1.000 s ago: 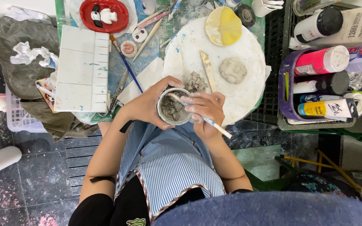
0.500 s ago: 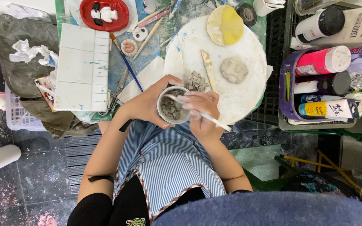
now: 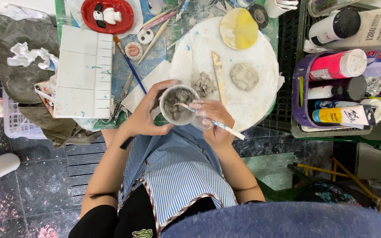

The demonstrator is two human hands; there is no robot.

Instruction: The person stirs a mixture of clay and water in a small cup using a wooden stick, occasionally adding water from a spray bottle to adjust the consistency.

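My left hand [image 3: 145, 115] grips a small white cup [image 3: 179, 105] filled with wet grey clay slurry, just off the near edge of the table. My right hand [image 3: 214, 120] holds a thin white-handled tool [image 3: 217, 124] whose tip sits in the slurry. Right behind the cup, on a round white board [image 3: 252, 101], lie a crumbled grey clay lump [image 3: 204, 83], a wooden modelling stick [image 3: 218, 73], a grey clay ball [image 3: 244, 76] and a flat yellow clay disc [image 3: 239, 28].
A white paint palette [image 3: 83, 72] and a blue-handled brush [image 3: 130, 66] lie left of the board. A red dish [image 3: 107, 15] with small figures sits at the back. A purple bin [image 3: 300, 97] of paint bottles and tubes stands to the right. My lap wears a striped apron [image 3: 177, 172].
My right hand has shifted the tool a little inside the cup, its handle now lying lower toward the right. The cup and my left hand stay where they were.
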